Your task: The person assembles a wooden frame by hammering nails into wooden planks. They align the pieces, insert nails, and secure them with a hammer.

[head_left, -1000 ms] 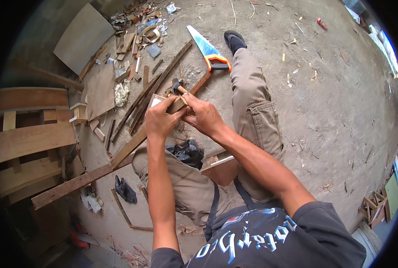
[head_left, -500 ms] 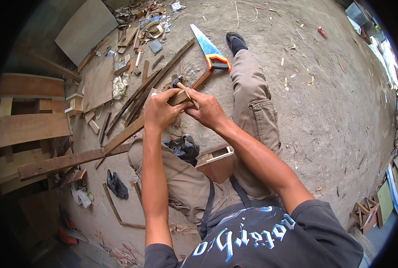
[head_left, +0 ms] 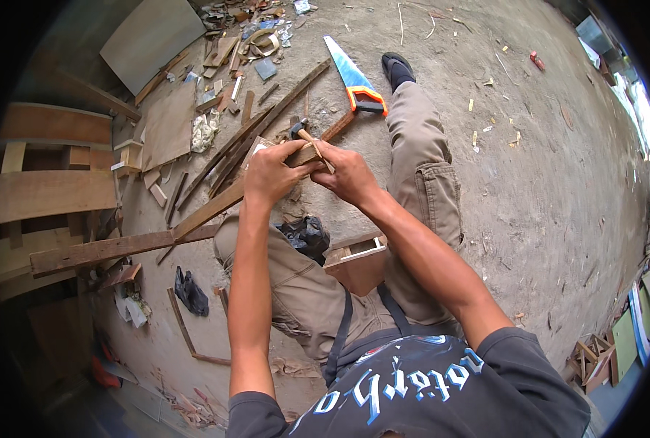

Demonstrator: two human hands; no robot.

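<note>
One wooden strip [head_left: 212, 212] sits in your curled left hand [head_left: 269, 175]; your right hand [head_left: 348, 175] bends at its end, hold unclear; floor [head_left: 551, 212] spreads wide rightward.

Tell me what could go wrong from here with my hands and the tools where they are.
Splinters: the left hand grips the wooden strip bare, and the right hand is at its end, so a rough edge might prick either one.
A cut: the saw lies beside the foot with its blade uncovered, so a careless shift could bring the two together.
</note>
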